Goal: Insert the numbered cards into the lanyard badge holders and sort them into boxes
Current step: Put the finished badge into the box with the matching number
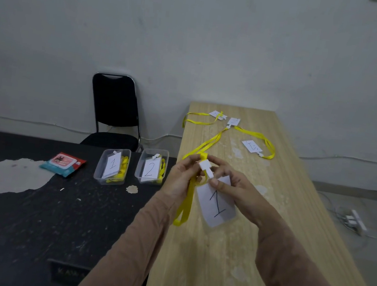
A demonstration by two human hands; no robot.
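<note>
The right hand (234, 188) pinches the white clip of the clear plastic badge holder (216, 205) with card 1 inside, its long axis hanging toward 5 o'clock. The left hand (181, 176) grips the bunched yellow ribbon lanyard (184, 205). The clear plastic box labelled 1 (99, 171) sits at 9 o'clock (left hand nearer).

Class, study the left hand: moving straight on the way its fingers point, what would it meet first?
The left hand, gripping the yellow lanyard, would probably meet the right hand, just across the white clip between them; depth is unclear.
</note>
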